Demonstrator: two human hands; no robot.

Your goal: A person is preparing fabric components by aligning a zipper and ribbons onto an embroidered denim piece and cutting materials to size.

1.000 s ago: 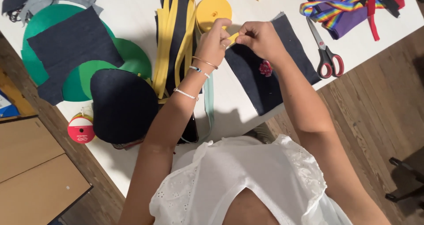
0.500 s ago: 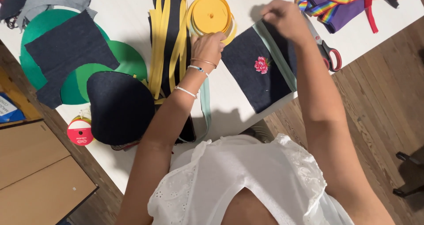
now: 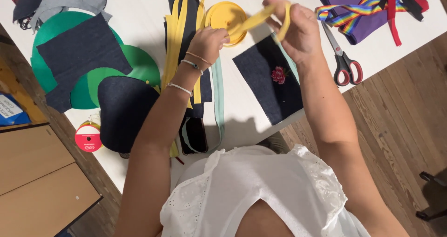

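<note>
- Nearest to us, at the desk edge, a dark phone lies under our left forearm, with a rounded dark denim piece just to its left and a red ribbon spool beside that.
- A pale green strip runs down the desk between our two arms.
- Under our right forearm lies a dark denim rectangle with a small red flower patch on it; it sits directly below the raised tape.
- Our left hand is curled shut, pinching the yellow tape just beside the yellow tape roll, which lies flat on the desk.
- Our right hand is closed around the same yellow tape, lifted above the desk, with the tape looped over the fingers and stretched tight between both hands.
- Red-handled scissors lie just right of our right hand, near the desk edge.
- Long yellow strips lie over dark cloth beside our left wrist.
- Farther left, green round pieces carry a dark denim square.
- At the far right, a rainbow ribbon crosses purple fabric.
</note>
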